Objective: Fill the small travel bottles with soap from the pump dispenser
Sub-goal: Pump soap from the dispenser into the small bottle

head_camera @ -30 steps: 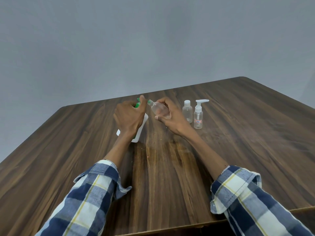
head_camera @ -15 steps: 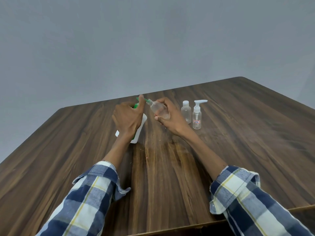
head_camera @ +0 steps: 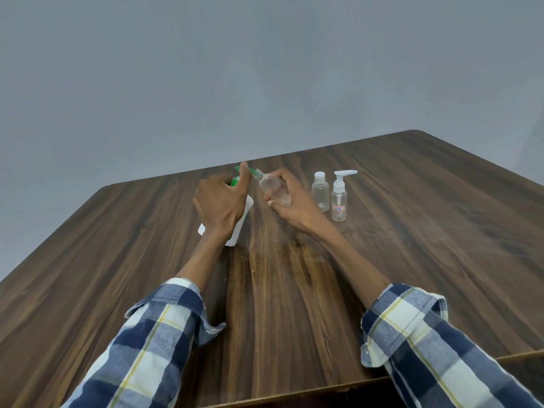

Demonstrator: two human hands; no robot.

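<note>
Clear plastic shows between the curled fingers of the right hand (head_camera: 294,201), which grips a small travel bottle (head_camera: 272,187) tilted up and to the left, its open neck meeting the green spout (head_camera: 251,171) of the pump dispenser (head_camera: 240,225). That white dispenser stands on the wooden table (head_camera: 412,260) under the left hand (head_camera: 220,206), whose fingers wrap its green head while the thumb lies along the spout toward the bottle's mouth. How far the pump is pushed down cannot be told, since the hand covers the head and most of the body; only the white lower corners and a strip of the right side show. A little liquid seems to sit at the bottle's lower end, though it is hard to make out against the palm. Just right of the right hand stand a capped bottle (head_camera: 320,192) and, touching or almost touching it, a small pump bottle (head_camera: 340,198) with a white nozzle pointing right and a small label too blurred to read. Both are upright and look empty. Bare tabletop stretches wide to the right, to the left, and toward the near edge, where the plaid sleeves (head_camera: 164,334) come in; the far edge runs close behind the hands, against a plain grey wall (head_camera: 265,69).
</note>
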